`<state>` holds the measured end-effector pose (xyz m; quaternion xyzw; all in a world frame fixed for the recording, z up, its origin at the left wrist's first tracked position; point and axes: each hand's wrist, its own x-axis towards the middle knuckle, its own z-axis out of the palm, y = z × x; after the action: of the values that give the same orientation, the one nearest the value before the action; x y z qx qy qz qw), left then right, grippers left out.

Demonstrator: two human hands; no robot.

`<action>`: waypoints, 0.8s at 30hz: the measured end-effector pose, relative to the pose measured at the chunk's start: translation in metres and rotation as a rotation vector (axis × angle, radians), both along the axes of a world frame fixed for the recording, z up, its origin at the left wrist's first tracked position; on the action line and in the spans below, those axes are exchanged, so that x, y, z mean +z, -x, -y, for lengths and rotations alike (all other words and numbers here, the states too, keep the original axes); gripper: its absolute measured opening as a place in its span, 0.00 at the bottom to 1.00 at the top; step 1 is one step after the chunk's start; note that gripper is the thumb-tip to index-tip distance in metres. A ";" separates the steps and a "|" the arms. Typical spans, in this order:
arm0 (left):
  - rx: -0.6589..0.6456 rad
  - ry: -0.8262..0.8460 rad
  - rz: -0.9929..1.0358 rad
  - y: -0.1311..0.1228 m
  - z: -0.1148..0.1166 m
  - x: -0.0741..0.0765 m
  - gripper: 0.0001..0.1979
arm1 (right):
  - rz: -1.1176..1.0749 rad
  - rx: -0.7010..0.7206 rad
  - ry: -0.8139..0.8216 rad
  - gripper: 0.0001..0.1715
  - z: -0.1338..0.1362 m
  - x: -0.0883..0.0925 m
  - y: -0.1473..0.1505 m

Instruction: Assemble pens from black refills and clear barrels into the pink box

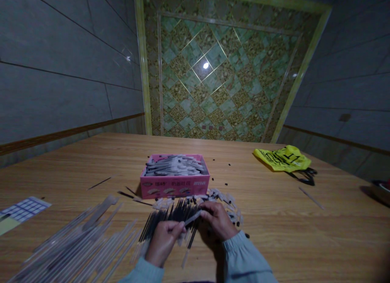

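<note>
My left hand [163, 240] and my right hand [217, 220] meet low in the middle of the view, both pinched on one clear pen barrel [192, 218] held between them. Under them lies a fan of thin black pen refills [173, 216] on the wooden table [274, 218]. Small clear caps [224, 197] are scattered just beyond my right hand. A pink cardboard box [174, 185] full of finished grey pens stands a little farther back.
A heap of clear pen barrels [76, 246] covers the table at lower left. A printed sheet [21, 210] lies at the left edge. A yellow bag [283, 158] with black straps sits back right. Loose refills and tiny black bits dot the table. Tiled walls surround it.
</note>
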<state>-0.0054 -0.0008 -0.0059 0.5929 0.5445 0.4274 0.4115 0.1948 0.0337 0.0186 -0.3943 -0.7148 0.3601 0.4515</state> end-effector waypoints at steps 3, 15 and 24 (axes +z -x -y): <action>0.012 -0.034 -0.041 -0.002 0.001 0.003 0.24 | 0.031 -0.032 -0.018 0.06 -0.001 -0.001 0.002; 0.129 -0.234 -0.266 -0.005 0.013 0.009 0.14 | -0.007 -0.127 0.198 0.14 0.000 -0.007 0.009; 0.165 -0.609 -0.577 -0.006 0.015 0.010 0.11 | -0.079 -0.127 0.272 0.28 -0.004 -0.013 0.010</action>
<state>0.0008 -0.0160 0.0044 0.7370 0.5320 0.4167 0.0127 0.1850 0.0379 0.0056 -0.4818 -0.6146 0.4395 0.4438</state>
